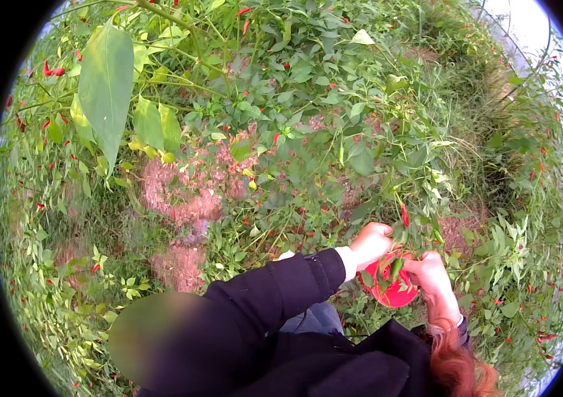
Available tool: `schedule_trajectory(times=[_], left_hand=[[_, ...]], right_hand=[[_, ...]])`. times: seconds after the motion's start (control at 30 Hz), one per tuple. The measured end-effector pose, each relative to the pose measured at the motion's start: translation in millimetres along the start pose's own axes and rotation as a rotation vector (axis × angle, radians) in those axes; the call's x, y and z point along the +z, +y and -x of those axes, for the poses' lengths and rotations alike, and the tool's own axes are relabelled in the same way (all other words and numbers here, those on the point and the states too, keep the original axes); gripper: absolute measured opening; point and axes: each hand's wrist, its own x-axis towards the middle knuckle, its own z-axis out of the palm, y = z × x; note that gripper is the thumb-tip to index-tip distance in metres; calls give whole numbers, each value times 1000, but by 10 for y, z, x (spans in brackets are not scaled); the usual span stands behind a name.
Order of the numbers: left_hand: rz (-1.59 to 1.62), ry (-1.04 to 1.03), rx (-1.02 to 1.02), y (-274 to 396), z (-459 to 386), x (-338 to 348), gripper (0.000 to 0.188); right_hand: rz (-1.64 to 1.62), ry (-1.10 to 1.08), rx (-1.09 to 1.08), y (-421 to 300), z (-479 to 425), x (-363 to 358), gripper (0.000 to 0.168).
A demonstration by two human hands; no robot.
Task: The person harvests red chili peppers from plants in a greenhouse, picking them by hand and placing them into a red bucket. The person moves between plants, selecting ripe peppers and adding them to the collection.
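My left hand (pixel 371 242) reaches in among the leaves of a chili plant (pixel 417 191), with its fingers bent close to the stems. Across from it, my right hand (pixel 431 279) has its thumb and fingertips beside a green chili pepper or leaf (pixel 397 267). What lies between the fingers of either hand is too small to make out. Right below both hands is a red plastic container (pixel 396 297), partly covered by leaves and the hands; some red pieces show inside. Just above the hands a ripe red chili pepper (pixel 405 216) hangs on the plant.
Chili plants with red fruit surround me. A large leaf (pixel 108 92) hangs close to the camera at upper left. Bare reddish soil (pixel 179 188) shows between rows. Tall grass (pixel 465 119) grows to the right, with white sheeting (pixel 522 22) beyond. A green pepper (pixel 341 155) hangs ahead.
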Motion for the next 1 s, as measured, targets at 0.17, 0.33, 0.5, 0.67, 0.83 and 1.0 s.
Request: schedule_trajectory(times=[0.17,0.33,0.5,0.67,0.83,1.0], left_hand=[[-122,-15,-171,-106,-8,-80,29],[-498,49,-130,-422,-28,-385,19],[-587,196,-246,-790,-29,-1261,15],[-306,385,-319,-487,273,-1876,16],[2,871,219,-60,282,-2498,16],[61,894,263,552,84,-2652,18]], right_hand=[[157,-31,74,211,180,68,10],[334,-50,134,365,191,-75,12],[235,-100,80,437,111,-28,14],[207,-161,63,509,-2,64,16],[216,-224,85,400,-51,187,16],[161,-258,114,308,-65,194,21]])
